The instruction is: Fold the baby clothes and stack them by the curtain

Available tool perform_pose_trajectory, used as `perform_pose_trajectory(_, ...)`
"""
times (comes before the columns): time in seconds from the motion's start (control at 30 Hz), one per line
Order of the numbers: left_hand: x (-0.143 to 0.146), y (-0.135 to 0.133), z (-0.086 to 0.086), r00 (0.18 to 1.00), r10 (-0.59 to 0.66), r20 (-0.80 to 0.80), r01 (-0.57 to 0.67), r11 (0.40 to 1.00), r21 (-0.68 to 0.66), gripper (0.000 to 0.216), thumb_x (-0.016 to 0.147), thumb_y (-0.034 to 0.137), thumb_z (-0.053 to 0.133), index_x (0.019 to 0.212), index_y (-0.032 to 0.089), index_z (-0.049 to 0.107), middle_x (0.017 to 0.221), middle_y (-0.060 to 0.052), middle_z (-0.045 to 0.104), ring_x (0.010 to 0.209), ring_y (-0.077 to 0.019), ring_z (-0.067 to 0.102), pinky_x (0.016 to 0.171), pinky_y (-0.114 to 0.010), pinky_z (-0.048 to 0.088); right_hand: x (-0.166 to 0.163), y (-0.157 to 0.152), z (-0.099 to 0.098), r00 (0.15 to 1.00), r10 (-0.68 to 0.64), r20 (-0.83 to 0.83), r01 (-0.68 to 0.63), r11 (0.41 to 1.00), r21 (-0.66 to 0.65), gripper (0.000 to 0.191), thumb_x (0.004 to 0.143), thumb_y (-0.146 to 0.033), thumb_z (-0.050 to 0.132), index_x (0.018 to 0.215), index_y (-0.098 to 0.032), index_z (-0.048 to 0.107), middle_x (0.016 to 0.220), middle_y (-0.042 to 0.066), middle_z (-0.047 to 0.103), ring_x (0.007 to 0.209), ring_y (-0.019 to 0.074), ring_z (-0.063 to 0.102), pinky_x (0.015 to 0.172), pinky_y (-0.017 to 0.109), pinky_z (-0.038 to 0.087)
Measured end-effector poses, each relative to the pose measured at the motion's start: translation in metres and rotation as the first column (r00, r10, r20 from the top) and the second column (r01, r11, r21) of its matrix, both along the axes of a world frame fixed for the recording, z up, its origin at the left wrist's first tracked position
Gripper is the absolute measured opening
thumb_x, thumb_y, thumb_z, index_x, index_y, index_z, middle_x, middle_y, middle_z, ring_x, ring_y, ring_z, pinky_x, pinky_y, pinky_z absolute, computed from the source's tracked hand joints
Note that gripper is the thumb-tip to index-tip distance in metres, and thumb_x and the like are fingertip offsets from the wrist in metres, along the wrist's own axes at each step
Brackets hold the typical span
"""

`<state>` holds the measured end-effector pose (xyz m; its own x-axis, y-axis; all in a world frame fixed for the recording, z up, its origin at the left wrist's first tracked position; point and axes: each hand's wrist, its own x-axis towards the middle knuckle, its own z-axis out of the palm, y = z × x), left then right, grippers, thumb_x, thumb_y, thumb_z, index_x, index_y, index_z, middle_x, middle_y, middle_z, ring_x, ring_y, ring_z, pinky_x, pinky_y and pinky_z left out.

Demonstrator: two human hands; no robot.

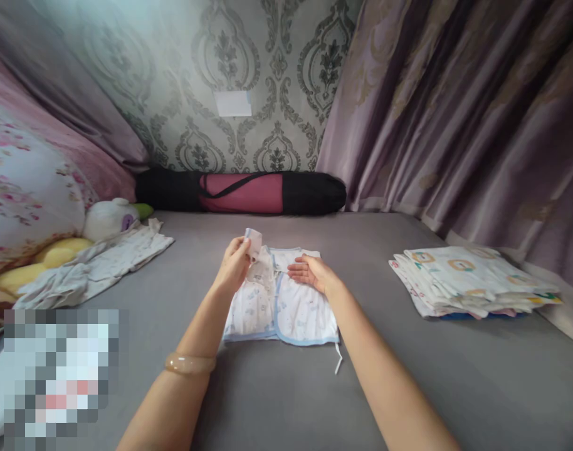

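Note:
A small white baby shirt (299,316) with blue edging and a faint blue print lies spread on the grey bed sheet (277,401). My left hand (234,266) pinches a sleeve of it between thumb and fingers, lifting the cuff above the cloth. My right hand (312,272) is over the shirt's right side, fingers stretched out and holding nothing; whether it touches the fabric I cannot tell. One white tie string sticks out below the lower right hem.
A stack of folded baby clothes (465,282) is at the right. A black and maroon roll bag (242,193) lies along the wall. To the left are crumpled pale clothing (103,266), a plush toy (108,219) and a floral pillow (27,181).

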<state>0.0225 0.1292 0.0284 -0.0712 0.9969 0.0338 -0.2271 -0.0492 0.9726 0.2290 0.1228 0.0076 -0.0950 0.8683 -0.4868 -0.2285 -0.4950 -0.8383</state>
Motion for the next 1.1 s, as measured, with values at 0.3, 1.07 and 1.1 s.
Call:
perform_pose_trajectory(0.3,-0.011,0.006,-0.014,0.980,-0.093,-0.177,0.099,0.995,0.025,0.058,0.093,0.060,0.035,0.133,0.021,0.049,0.148,-0.012,0.045,0.139,-0.0235,0.038,0.112,-0.040,0.033,-0.005,0.005,-0.005,0.997,-0.045,-0.055,0.044,0.999,-0.014,0.041,0.100,-0.048,0.033,0.112,-0.012,0.050,0.086,0.011,0.067,0.070,0.0178,0.069,0.070,0.033,0.058)
perform_pose_trajectory(1.07,-0.038,0.021,-0.057,0.776,0.092,-0.624,-0.035,0.994,0.104,0.049,0.066,0.006,0.048,0.110,0.018,0.065,0.114,-0.010,0.069,0.111,-0.0249,0.062,0.100,-0.039,0.045,-0.022,0.005,-0.023,0.484,-0.219,0.847,-0.324,0.854,0.406,0.039,0.081,-0.028,0.061,0.119,-0.020,0.059,0.092,0.003,0.068,0.093,0.0201,0.063,0.085,0.030,0.046)
perform_pose_trajectory(1.1,-0.037,0.021,-0.056,0.773,0.095,-0.627,-0.037,0.994,0.105,0.049,0.067,0.006,0.049,0.111,0.018,0.065,0.113,-0.011,0.069,0.111,-0.0251,0.062,0.100,-0.039,0.045,-0.022,0.007,-0.023,0.512,-0.236,0.826,-0.326,0.836,0.441,0.037,0.080,-0.023,0.059,0.117,-0.021,0.059,0.091,0.002,0.068,0.090,0.0188,0.063,0.085,0.029,0.046)
